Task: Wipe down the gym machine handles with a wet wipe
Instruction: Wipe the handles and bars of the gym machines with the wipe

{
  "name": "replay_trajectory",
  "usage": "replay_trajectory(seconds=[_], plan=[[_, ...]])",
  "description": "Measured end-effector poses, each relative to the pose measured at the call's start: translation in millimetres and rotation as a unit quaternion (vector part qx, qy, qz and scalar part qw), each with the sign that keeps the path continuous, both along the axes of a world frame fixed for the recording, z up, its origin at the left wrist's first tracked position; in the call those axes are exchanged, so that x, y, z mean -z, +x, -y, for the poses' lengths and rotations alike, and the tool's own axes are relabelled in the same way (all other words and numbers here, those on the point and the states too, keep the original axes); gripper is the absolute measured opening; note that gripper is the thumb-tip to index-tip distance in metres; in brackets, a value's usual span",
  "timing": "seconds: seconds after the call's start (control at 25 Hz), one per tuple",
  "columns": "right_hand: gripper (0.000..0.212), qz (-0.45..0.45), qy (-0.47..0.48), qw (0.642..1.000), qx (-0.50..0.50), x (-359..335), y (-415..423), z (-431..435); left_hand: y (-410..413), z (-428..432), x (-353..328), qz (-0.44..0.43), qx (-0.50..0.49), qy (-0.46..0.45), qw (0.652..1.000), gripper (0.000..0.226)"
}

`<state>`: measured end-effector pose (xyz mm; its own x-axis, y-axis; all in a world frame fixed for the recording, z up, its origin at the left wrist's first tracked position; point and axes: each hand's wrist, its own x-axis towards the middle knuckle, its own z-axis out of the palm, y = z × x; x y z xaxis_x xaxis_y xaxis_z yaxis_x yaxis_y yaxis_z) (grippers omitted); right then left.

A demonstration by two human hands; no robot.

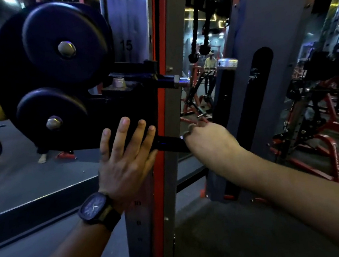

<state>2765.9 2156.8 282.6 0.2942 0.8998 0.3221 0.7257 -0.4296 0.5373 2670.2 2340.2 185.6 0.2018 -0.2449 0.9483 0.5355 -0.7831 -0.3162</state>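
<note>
Dim, soft-focused, bowed at edges

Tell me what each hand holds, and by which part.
The right hand grips the short black handle at its outer end. The left hand holds nothing: it lies flat and open on the black pulley plate.

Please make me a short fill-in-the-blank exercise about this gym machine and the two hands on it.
The left hand lies flat on the plate, below ____ round discs. The right hand grips a handle of ____ colour. On the post, the number above 15 is ____.
Missing words: two; black; 16.
</note>
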Motion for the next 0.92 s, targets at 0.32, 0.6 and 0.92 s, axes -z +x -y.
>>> replay_trajectory(seconds=[0.32, 0.6, 0.92], plan=[[0.032, 0.294, -0.088, 0.943, -0.13, -26, 40, 46, 1, 1, 4, 0.002, -0.003, -0.008, 1.0, 0.059], [0.033, 0.364, -0.01, 0.917, -0.162, -47, 59, 53, 1, 1, 3, -0.003, -0.022, 0.002, 1.0, 0.062], [0.03, 0.393, 0.079, 0.901, -0.165, -46, 65, 58, 0, 0, 3, -0.012, -0.026, 0.005, 1.0, 0.064]])
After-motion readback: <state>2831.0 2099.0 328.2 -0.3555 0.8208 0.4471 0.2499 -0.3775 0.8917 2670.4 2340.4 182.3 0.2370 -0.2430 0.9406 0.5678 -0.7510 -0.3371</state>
